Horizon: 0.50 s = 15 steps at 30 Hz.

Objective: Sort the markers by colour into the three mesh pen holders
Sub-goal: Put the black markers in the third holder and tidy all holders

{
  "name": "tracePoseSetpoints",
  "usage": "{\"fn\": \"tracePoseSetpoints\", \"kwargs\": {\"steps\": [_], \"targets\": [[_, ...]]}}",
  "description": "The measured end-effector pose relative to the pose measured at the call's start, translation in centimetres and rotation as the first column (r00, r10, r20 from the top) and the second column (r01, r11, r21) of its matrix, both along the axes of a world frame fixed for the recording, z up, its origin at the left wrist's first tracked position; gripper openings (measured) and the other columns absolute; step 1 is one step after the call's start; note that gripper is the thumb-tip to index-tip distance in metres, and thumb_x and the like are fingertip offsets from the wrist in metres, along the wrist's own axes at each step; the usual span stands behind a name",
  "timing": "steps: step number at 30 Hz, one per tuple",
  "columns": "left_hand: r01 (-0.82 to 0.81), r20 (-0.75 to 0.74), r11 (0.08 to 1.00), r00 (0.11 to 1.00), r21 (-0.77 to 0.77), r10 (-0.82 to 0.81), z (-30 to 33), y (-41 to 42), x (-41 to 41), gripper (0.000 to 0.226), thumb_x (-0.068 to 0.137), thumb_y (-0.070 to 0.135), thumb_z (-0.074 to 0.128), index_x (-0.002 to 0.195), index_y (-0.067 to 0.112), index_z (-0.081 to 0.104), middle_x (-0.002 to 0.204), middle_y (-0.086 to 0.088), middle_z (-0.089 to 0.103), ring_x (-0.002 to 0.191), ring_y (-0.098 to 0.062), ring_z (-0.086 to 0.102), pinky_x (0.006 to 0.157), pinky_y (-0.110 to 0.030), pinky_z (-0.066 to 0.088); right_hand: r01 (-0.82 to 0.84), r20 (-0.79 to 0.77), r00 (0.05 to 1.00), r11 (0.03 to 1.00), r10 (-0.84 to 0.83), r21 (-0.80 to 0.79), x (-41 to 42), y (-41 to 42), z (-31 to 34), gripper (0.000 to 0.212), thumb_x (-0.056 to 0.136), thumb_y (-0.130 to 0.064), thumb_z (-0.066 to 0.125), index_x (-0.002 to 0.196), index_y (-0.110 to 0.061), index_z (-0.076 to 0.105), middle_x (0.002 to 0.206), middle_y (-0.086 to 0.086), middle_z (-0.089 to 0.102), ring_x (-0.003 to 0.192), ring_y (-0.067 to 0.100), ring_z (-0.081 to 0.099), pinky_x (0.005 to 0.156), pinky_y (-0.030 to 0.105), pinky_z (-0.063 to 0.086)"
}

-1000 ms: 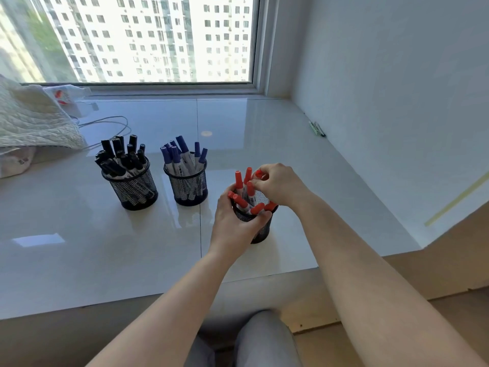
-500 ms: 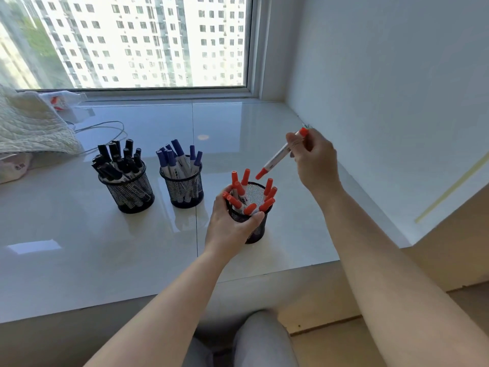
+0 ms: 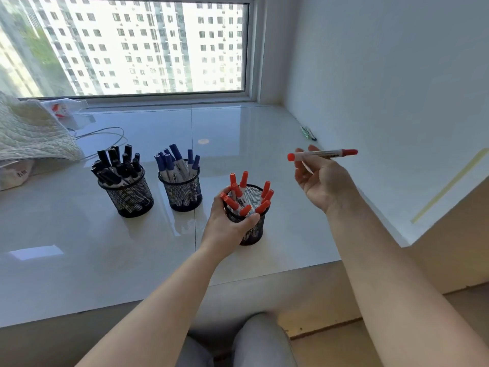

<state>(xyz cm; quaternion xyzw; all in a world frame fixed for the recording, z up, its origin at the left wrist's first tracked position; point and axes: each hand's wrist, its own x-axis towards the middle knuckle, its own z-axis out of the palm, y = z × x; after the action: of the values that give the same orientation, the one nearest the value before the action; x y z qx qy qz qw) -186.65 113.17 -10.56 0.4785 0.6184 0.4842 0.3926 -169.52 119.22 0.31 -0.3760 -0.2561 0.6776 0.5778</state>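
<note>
Your left hand [image 3: 227, 226] wraps round the near mesh holder [image 3: 251, 223], which stands on the glossy white sill [image 3: 79, 247] w/ red-capped markers [image 3: 239, 193] inside. Your right hand [image 3: 321, 178] is raised to the right of it, palm up, fingers loosely curled, holding one red marker [image 3: 321, 154] level across the fingertips. Further left stand 2 more holders: blue markers [image 3: 174, 161] in the middle holder [image 3: 182, 192], black markers [image 3: 116, 165] in the far-left holder [image 3: 129, 197]. A quilted cloth [image 3: 29, 131] lies at the left edge.
</note>
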Motion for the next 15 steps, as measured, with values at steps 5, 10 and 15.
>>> {"fn": "tracePoseSetpoints", "kwargs": {"steps": [5, 10, 15], "targets": [[0.010, 0.006, 1.000, 1.000, -0.002, -0.010, -0.2, 0.1, 0.0, 0.076, 0.058, 0.053, 0.073, 0.120, 0.054, 0.029, 0.126, 0.007, 0.052, 0.108, -0.008, 0.054, 0.073, -0.016, 0.038, -0.111, 0.366, 0.929, 0.982, 0.048, 0.153, -1.7, -0.6, -0.9, 0.012, 0.093, -0.007, 0.048, 0.094, -0.018, 0.051, 0.089, 0.004, 0.067, 0.087, 0.018, 0.067, 0.076, 0.028, 0.051], [-0.003, 0.005, 1.000, 1.000, 0.011, 0.003, -0.3, 0.2, 0.1, 0.080, 0.055, 0.055, 0.072, 0.123, 0.050, 0.030, 0.121, 0.008, 0.055, 0.105, -0.005, 0.056, 0.074, -0.016, 0.041, -0.239, 0.818, 0.566, 0.928, -0.106, 0.286, -4.0, -1.0, -2.0, 0.018, 0.094, -0.025, 0.048, 0.082, -0.024, 0.061, 0.072, -0.009, 0.062, 0.066, 0.001, 0.060, 0.066, 0.019, 0.048], [-0.015, -0.013, 1.000, 1.000, 0.004, 0.015, -0.4, 0.1, 0.1, 0.079, 0.052, 0.060, 0.071, 0.120, 0.055, 0.030, 0.113, 0.016, 0.058, 0.100, 0.004, 0.057, 0.079, -0.020, 0.043, -0.318, 0.898, 0.347, 0.867, -0.269, 0.383, -4.8, -1.3, -3.2, 0.008, 0.086, -0.015, 0.059, 0.094, -0.016, 0.060, 0.083, 0.001, 0.063, 0.076, 0.017, 0.065, 0.081, 0.037, 0.053]]}}
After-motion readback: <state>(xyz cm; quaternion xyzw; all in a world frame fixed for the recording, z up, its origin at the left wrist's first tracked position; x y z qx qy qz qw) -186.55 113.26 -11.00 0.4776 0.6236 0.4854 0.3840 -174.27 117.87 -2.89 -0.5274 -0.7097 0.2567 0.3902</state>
